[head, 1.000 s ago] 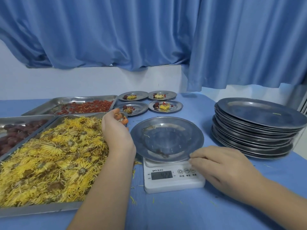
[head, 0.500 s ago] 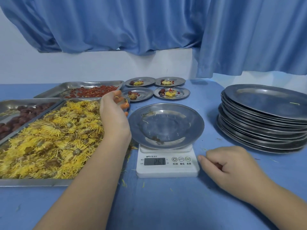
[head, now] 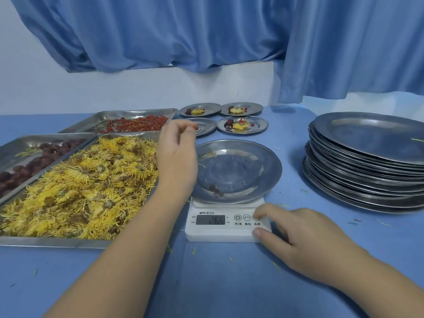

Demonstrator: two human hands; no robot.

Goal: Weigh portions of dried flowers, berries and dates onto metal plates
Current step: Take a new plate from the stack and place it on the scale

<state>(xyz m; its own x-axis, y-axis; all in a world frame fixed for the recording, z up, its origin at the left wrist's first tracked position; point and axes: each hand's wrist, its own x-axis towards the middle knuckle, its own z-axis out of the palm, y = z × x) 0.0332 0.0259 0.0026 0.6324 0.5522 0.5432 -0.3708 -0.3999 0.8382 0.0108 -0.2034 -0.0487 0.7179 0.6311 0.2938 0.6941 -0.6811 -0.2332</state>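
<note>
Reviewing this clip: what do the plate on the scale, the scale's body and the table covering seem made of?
Plate on the scale: metal, likely stainless steel, dull-polished; it reflects light and shows scuffs. Scale body: apparently white plastic, smooth matte, printed buttons. Table covering: blue cloth or similar sheet, matte; weave not discernible.
</note>
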